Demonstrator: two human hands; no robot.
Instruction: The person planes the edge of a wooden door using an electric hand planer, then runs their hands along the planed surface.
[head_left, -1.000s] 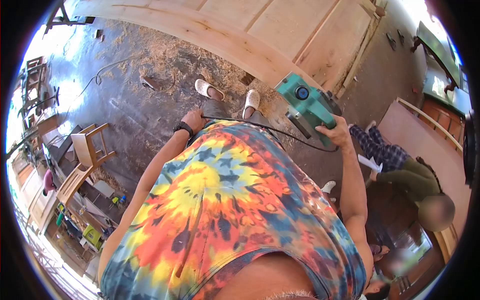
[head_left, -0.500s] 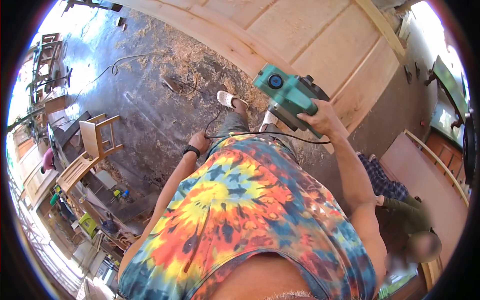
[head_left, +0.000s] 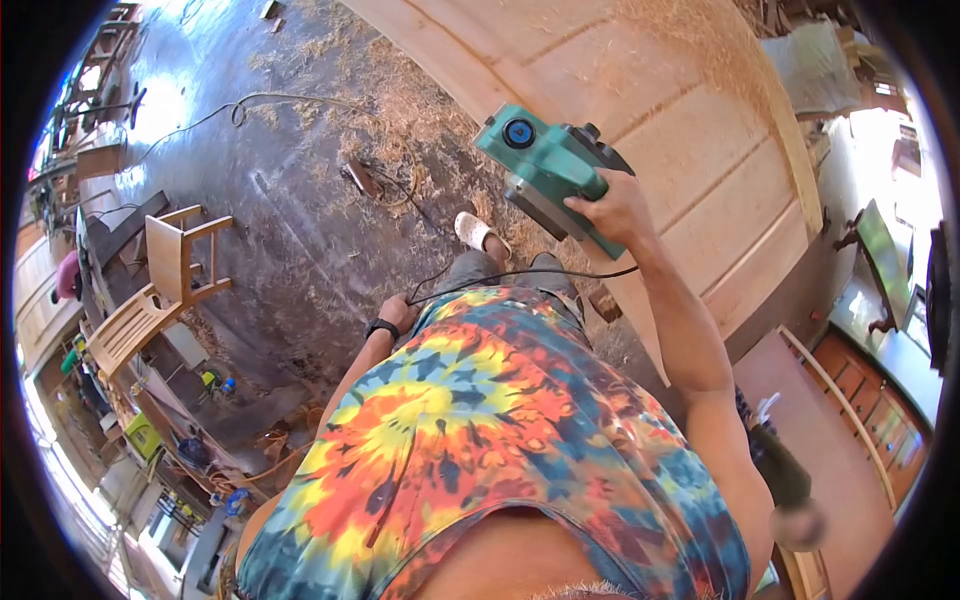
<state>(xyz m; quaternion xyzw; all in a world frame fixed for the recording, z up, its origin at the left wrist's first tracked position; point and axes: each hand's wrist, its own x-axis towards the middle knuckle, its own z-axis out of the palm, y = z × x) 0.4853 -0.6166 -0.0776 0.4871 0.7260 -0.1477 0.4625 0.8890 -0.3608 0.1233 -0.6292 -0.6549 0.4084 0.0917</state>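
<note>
My right hand (head_left: 615,208) is wrapped round the rear handle of a green electric hand planer (head_left: 545,165). The planer is tilted, near the edge of a large pale wooden panel (head_left: 680,130); I cannot tell whether it touches the wood. From beside my right wrist a black power cord (head_left: 520,273) runs across my waist. At its other end my left hand (head_left: 398,313), with a dark watch on the wrist, is closed on the cord at my left hip.
Wood shavings (head_left: 400,110) cover the floor and part of the panel. A cable (head_left: 236,112) loops across the floor at left. A wooden chair (head_left: 165,285) lies tipped over on the left. Another person (head_left: 780,465) is beside a flat board (head_left: 830,420) at lower right.
My right hand and the planer have shifted up and left in view. More of the panel shows on the right. My left hand stays at my hip with the cord.
</note>
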